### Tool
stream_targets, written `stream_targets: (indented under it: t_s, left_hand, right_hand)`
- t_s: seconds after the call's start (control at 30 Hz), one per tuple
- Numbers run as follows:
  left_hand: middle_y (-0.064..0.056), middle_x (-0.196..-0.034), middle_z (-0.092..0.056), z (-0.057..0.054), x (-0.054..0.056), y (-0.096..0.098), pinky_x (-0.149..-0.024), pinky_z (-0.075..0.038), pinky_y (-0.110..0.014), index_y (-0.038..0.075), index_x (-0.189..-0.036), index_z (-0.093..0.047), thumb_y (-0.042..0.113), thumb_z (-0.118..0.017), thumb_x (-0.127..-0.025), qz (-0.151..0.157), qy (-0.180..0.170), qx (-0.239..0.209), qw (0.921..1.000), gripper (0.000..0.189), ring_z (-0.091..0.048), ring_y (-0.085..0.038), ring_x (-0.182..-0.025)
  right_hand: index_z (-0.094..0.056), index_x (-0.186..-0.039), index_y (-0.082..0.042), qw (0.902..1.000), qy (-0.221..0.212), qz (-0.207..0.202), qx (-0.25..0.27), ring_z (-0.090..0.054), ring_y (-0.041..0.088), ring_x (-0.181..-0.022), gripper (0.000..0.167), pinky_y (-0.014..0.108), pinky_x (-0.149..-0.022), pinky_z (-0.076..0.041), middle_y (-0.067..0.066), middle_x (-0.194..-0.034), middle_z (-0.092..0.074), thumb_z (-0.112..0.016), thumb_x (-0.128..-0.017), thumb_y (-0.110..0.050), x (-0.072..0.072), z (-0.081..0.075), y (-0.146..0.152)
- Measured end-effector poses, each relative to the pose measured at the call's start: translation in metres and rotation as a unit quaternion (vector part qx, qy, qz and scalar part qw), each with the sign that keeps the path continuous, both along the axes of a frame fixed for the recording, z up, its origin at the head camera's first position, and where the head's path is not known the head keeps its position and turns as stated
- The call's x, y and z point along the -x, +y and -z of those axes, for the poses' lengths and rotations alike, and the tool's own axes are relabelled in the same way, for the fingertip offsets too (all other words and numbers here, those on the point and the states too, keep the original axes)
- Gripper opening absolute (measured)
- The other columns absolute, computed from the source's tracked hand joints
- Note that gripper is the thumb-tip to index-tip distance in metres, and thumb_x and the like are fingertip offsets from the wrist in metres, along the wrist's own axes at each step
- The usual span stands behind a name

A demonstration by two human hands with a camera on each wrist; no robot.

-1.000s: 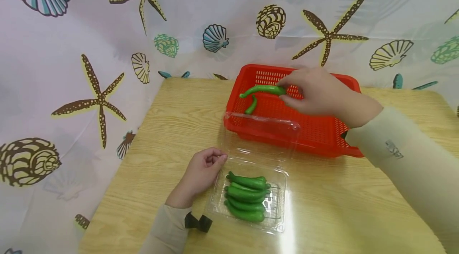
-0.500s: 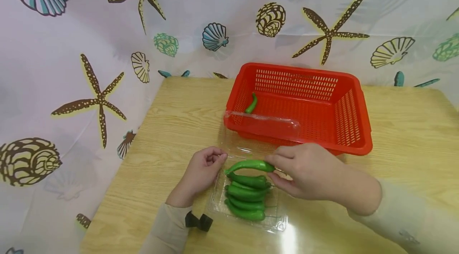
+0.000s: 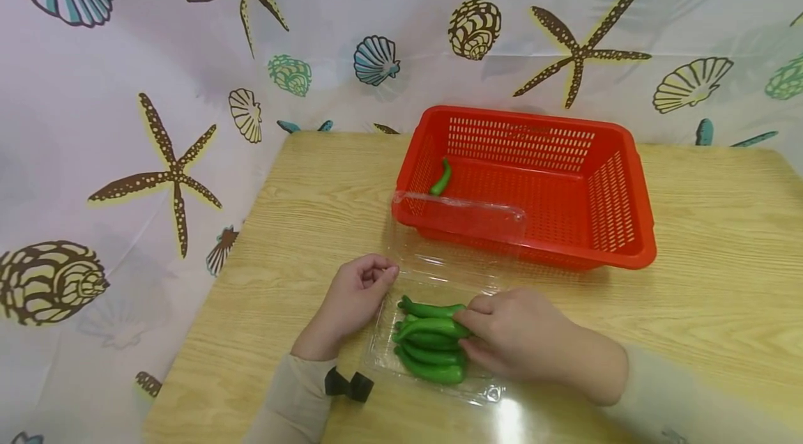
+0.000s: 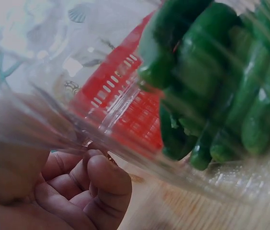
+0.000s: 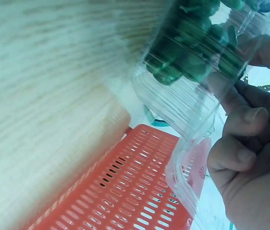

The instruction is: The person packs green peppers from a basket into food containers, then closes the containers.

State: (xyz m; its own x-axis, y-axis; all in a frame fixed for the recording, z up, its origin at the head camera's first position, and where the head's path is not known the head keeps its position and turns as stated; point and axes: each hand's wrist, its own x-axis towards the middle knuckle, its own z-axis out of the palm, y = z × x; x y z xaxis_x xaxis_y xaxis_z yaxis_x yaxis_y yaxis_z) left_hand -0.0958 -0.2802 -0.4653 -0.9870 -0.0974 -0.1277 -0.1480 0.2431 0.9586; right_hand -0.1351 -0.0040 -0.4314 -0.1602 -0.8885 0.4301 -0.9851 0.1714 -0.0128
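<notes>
A clear plastic clamshell box (image 3: pixel 483 394) lies on the table with its lid (image 3: pixel 453 228) standing open toward the back. Several green chili peppers (image 3: pixel 433 373) lie side by side in it. My left hand (image 3: pixel 353 299) holds the box's left edge near the hinge; the left wrist view shows thumb and finger (image 4: pixel 108 172) pinching the plastic. Over the row of peppers, my right hand (image 3: pixel 523 336) pinches one green chili pepper (image 3: pixel 429 327) by its thick end. Through the box wall in the right wrist view, the right fingertips are partly blurred by the plastic.
Behind the box stands a red slotted basket (image 3: pixel 636 221) with one small green chili pepper (image 3: pixel 442 178) in its left end. The lid overlaps the basket's front wall. A curtain (image 3: pixel 339 5) with shells and starfish hangs behind the wooden table (image 3: pixel 301 221).
My right hand has carried the chili pepper from above the basket forward and down into the box, among the other peppers. The left hand has stayed at the box edge.
</notes>
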Motion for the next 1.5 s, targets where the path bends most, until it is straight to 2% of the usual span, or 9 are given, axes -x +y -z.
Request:
stream_targets:
  t_s: [0.57,0.8,1.03,1.13,1.23,1.3,1.4,1.47,1.5]
  left_hand:
    - [-0.003,-0.076,-0.06,0.003,0.001,0.0,-0.047,-0.043,-0.021,0.001,-0.106,-0.071,0.015,-0.066,-0.103,-0.002,0.007,0.001,1.0,0.015,-0.049,-0.012,-0.051]
    - [-0.003,-0.077,-0.06,0.002,0.001,0.001,-0.047,-0.043,-0.021,0.001,-0.106,-0.072,0.015,-0.066,-0.103,-0.004,0.0,0.001,1.0,0.015,-0.049,-0.013,-0.053]
    - [-0.003,-0.077,-0.059,0.003,0.001,0.001,-0.046,-0.043,-0.021,0.001,-0.107,-0.072,0.015,-0.066,-0.103,-0.002,-0.001,-0.004,1.0,0.016,-0.049,-0.012,-0.052]
    - [-0.004,-0.077,-0.06,0.003,0.001,0.001,-0.046,-0.043,-0.021,0.002,-0.107,-0.072,0.015,-0.066,-0.103,-0.003,-0.005,-0.006,1.0,0.016,-0.048,-0.012,-0.052]
    - [-0.005,-0.078,-0.06,0.002,0.001,0.001,-0.046,-0.043,-0.022,0.002,-0.107,-0.071,0.016,-0.067,-0.102,-0.006,-0.007,-0.006,0.9999,0.015,-0.048,-0.012,-0.053]
    - [-0.005,-0.078,-0.06,0.002,0.0,0.001,-0.046,-0.042,-0.021,0.002,-0.107,-0.072,0.016,-0.067,-0.102,-0.009,-0.01,-0.004,0.9999,0.015,-0.048,-0.012,-0.054]
    - [-0.004,-0.077,-0.06,0.001,0.0,0.001,-0.047,-0.041,-0.021,0.001,-0.107,-0.071,0.015,-0.068,-0.102,-0.011,-0.011,-0.002,0.9999,0.016,-0.047,-0.011,-0.055]
    - [-0.004,-0.077,-0.06,0.002,0.0,0.001,-0.048,-0.041,-0.021,0.0,-0.107,-0.071,0.015,-0.068,-0.102,-0.011,-0.012,-0.001,0.9999,0.016,-0.047,-0.011,-0.055]
    - [-0.004,-0.077,-0.06,0.002,0.0,0.001,-0.048,-0.041,-0.02,0.0,-0.107,-0.071,0.015,-0.068,-0.102,-0.01,-0.01,-0.001,0.9999,0.016,-0.047,-0.011,-0.056]
  right_hand:
    - [-0.073,-0.102,-0.014,0.997,-0.028,0.058,-0.043,-0.057,0.004,-0.062,0.025,0.02,-0.051,-0.049,-0.008,-0.084,-0.066,-0.081,-0.084,-0.03,-0.002,0.001,0.0]
    - [-0.074,-0.104,-0.014,0.9973,-0.034,0.055,-0.036,-0.056,0.003,-0.062,0.025,0.019,-0.051,-0.047,-0.008,-0.085,-0.066,-0.081,-0.084,-0.027,-0.002,-0.002,0.001]
    - [-0.074,-0.104,-0.014,0.9983,-0.015,0.049,-0.029,-0.059,0.003,-0.063,0.028,0.019,-0.052,-0.049,-0.008,-0.085,-0.066,-0.082,-0.083,-0.03,-0.002,0.0,0.001]
    - [-0.074,-0.105,-0.013,0.9992,-0.019,0.034,-0.01,-0.061,0.003,-0.064,0.028,0.018,-0.053,-0.051,-0.008,-0.086,-0.068,-0.082,-0.084,-0.029,-0.001,-0.003,0.0]
    - [-0.074,-0.107,-0.01,0.9994,-0.012,0.005,0.032,-0.065,0.004,-0.065,0.026,0.019,-0.055,-0.055,-0.005,-0.089,-0.071,-0.077,-0.089,-0.029,0.004,-0.013,-0.003]
    - [-0.075,-0.108,-0.009,0.9978,0.002,-0.012,0.066,-0.068,0.006,-0.066,0.025,0.021,-0.056,-0.057,-0.004,-0.09,-0.072,-0.068,-0.097,-0.031,0.009,-0.026,-0.006]
    - [-0.075,-0.108,-0.009,0.994,0.021,-0.026,0.104,-0.07,0.01,-0.069,0.036,0.025,-0.058,-0.059,-0.001,-0.092,-0.074,-0.055,-0.104,-0.038,0.022,-0.056,-0.01]
    - [-0.075,-0.108,-0.007,0.9917,0.023,-0.03,0.123,-0.071,0.013,-0.07,0.037,0.027,-0.057,-0.059,0.002,-0.093,-0.075,-0.055,-0.105,-0.038,0.035,-0.077,-0.013]
    - [-0.074,-0.108,-0.006,0.9909,0.023,-0.031,0.129,-0.071,0.014,-0.071,0.033,0.028,-0.057,-0.059,0.003,-0.094,-0.075,-0.059,-0.103,-0.035,0.044,-0.087,-0.015]
